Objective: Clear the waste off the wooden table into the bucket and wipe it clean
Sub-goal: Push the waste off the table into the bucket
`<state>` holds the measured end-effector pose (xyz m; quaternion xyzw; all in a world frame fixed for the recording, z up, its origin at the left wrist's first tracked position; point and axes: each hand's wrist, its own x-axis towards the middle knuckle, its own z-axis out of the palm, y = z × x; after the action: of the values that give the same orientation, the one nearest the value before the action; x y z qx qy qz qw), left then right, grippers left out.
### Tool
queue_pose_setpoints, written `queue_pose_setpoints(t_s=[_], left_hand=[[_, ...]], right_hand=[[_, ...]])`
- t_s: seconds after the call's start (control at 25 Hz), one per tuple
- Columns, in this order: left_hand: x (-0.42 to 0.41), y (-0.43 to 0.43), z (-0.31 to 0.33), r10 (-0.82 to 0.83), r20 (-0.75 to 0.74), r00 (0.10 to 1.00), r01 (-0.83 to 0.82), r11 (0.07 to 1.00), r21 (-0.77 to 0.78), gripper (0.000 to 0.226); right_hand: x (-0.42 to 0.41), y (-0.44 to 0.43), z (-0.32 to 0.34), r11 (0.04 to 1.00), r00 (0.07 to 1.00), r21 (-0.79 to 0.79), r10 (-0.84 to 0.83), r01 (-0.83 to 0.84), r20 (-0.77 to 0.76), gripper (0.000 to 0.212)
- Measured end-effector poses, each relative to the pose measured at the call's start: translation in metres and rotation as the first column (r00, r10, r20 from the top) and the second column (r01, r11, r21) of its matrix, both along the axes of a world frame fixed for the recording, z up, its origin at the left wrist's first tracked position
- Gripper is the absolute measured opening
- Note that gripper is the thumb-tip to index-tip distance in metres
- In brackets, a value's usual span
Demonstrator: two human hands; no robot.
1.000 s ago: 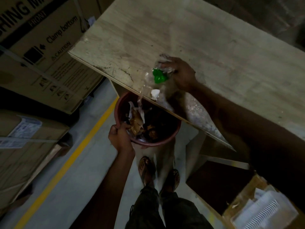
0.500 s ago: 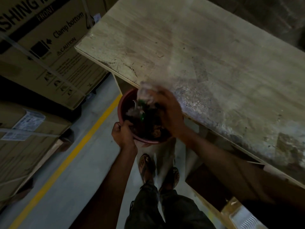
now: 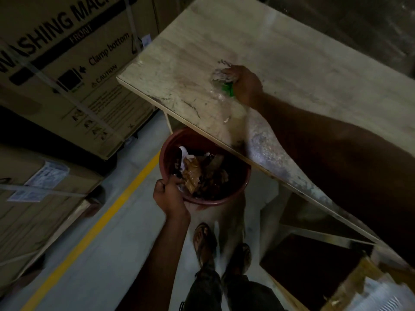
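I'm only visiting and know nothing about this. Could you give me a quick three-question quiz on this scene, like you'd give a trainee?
1. Fill in: the right hand holds crumpled ____ on the table.
2. Which hand grips the rim of the bucket? A) left hand B) right hand
3. True or false: the bucket stands on the table.
Key: 1 plastic; 2 A; 3 false, it is held below the table's edge.

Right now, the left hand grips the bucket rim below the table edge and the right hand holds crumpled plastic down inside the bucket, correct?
Not quite. The left hand does grip the bucket rim below the wooden table edge, but the right hand holds the crumpled plastic up on the tabletop, not inside the bucket. The head view shows it.
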<state>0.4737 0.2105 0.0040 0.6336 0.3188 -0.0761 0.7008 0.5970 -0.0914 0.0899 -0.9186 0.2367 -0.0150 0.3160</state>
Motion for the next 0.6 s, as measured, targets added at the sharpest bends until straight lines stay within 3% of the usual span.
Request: queue_pose_setpoints(t_s=[0.08, 0.2, 0.36, 0.48, 0.56, 0.6], left_hand=[[0.007, 0.004, -0.003, 0.007, -0.008, 1.000, -0.007, 1.000, -0.003, 0.025], [0.009, 0.007, 0.002, -0.001, -0.027, 1.000, 0.000, 1.000, -0.027, 0.024], [-0.001, 0.009, 0.013, -0.017, -0.032, 0.999, 0.017, 1.000, 0.012, 0.025], [-0.008, 0.013, 0.014, -0.036, -0.047, 0.998, 0.038, 0.999, 0.028, 0.018], [-0.014, 0.018, 0.017, -0.056, -0.057, 0.997, 0.057, 0.998, 0.031, 0.021], [-0.017, 0.019, 0.019, -0.067, -0.049, 0.997, 0.069, 0.997, 0.039, 0.026]], right_hand=[[-0.009, 0.021, -0.005, 0.999, 0.999, 0.017, 0.032, -0.032, -0.012, 0.048], [-0.064, 0.084, -0.012, 0.981, 0.962, -0.094, 0.187, -0.171, 0.199, 0.037], [-0.147, 0.163, -0.028, 0.917, 0.865, 0.031, 0.363, -0.397, 0.347, 0.049], [-0.193, 0.191, -0.040, 0.943, 0.944, 0.208, 0.203, -0.260, 0.260, 0.048], [-0.197, 0.190, -0.039, 0.926, 0.963, 0.374, -0.050, -0.056, 0.266, 0.037], [-0.196, 0.186, -0.035, 0.874, 0.961, 0.477, -0.200, 0.087, 0.192, 0.031]])
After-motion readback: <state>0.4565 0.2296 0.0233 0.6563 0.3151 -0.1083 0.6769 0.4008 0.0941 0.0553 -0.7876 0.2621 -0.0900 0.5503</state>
